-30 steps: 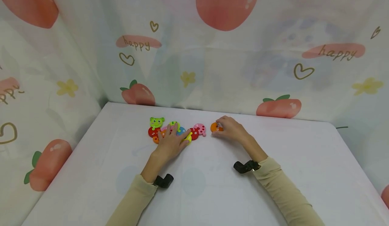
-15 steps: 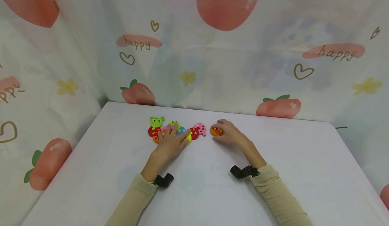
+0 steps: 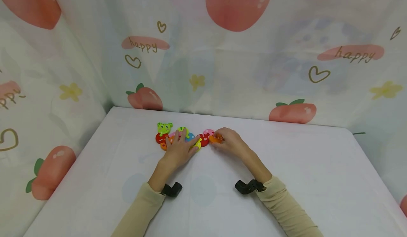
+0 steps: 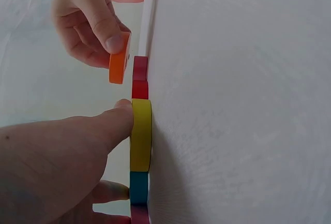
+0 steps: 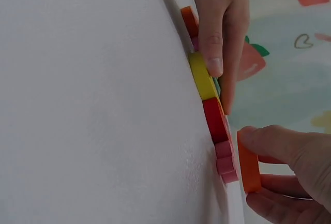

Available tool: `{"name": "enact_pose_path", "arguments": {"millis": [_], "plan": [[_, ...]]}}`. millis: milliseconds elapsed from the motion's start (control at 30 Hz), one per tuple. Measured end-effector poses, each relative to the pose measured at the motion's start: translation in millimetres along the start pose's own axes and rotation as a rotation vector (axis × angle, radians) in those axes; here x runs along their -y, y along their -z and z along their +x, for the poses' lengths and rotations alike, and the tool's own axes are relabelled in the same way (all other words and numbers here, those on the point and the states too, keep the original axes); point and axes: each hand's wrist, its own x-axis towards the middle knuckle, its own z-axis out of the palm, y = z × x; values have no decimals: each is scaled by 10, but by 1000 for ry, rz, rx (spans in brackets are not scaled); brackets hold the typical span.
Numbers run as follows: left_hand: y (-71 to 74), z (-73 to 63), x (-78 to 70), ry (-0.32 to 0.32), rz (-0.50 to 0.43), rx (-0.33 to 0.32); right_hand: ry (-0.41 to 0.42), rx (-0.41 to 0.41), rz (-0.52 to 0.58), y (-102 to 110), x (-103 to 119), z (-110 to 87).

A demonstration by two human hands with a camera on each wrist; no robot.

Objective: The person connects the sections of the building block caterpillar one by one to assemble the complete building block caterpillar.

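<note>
A row of flat, colourful numbered puzzle pieces lies joined like a caterpillar, with a green smiling head piece [image 3: 164,127] at its left end. My left hand [image 3: 178,150] rests on the middle of the row with fingers spread, its thumb touching the yellow piece [image 4: 140,136]. Between thumb and fingers my right hand [image 3: 233,143] pinches an orange puzzle piece [image 5: 249,163]. That piece is held just above the row's right end, by the pink piece [image 5: 226,161] and the red piece [image 5: 215,119]. Both wrist views show it lifted off the table. Fingers hide part of the row.
The white-covered table [image 3: 203,212] extends around the pieces. A fabric backdrop [image 3: 235,74] printed with fruit, hearts and flowers stands behind it. Black wrist cameras [image 3: 172,189] sit on both forearms.
My right hand has moved left with the orange piece, bringing it from beside the row to over the pink end piece. The left hand stays in place.
</note>
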Motion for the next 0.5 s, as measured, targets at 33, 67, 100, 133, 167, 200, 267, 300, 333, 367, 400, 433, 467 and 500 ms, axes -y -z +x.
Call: {"name": "enact_pose_path", "arguments": {"millis": [33,67,100,133,167,200,267,300,333,367,400,433,467,500], "plan": [[1,0,-1,1,-1,2,3,3,-15,-2,23,-2],[1,0,-2,1,0,-1,6,6,-34,-4,39,-3],[2,1,-3,2,1,-2,10,7,-54,-5,49,-7],[2,1,-3,3,4,-4,15,12,-71,-3,56,-12],[2,1,-4,4,4,-8,19,18,-86,-1,61,-15],[2,0,-4,5,5,-12,24,26,-95,2,64,-17],[2,0,-4,7,4,-11,33,49,-115,7,65,-18],[1,2,-4,8,4,-8,34,59,-120,9,66,-19],[0,3,-6,7,0,-8,34,68,-121,10,68,-20],[0,4,-6,7,-1,-2,35,74,-122,11,69,-20],[1,5,-7,9,-4,3,35,78,-122,10,70,-20],[2,6,-7,11,-4,10,35,79,-123,7,70,-19],[5,6,-8,13,-4,14,36,76,-122,4,70,-17],[9,7,-8,14,-1,16,42,71,-128,3,71,-12]]}}
